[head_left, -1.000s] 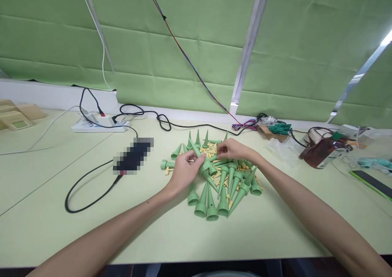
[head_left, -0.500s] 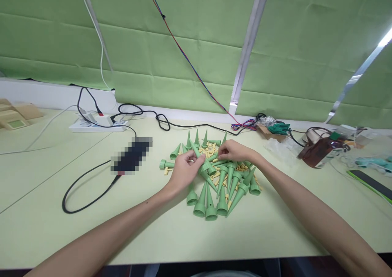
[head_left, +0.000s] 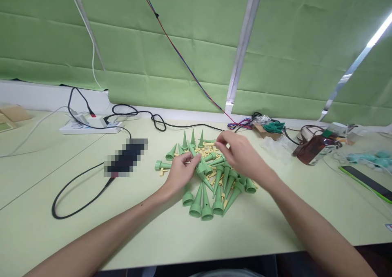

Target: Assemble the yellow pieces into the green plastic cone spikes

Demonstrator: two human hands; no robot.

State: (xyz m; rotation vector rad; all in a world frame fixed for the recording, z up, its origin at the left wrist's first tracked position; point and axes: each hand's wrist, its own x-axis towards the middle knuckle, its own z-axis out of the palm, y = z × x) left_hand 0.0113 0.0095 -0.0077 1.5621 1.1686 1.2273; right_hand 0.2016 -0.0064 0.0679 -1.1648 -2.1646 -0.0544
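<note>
A heap of green plastic cone spikes lies mid-table, mixed with several small yellow pieces. My left hand is closed round one green cone, its tip pointing up and away. My right hand hovers just above the far side of the heap, thumb and forefinger pinched together; whatever sits between them is too small to make out.
A white power strip with black cables lies at the back left, beside a blurred dark object. On the right are a brown bottle, plastic bags, and a green-edged phone. Green blinds hang behind.
My right hand has lifted off the heap and risen a little, its fingers pinched. My left hand keeps its hold on the cone. The view has shifted slightly right.
</note>
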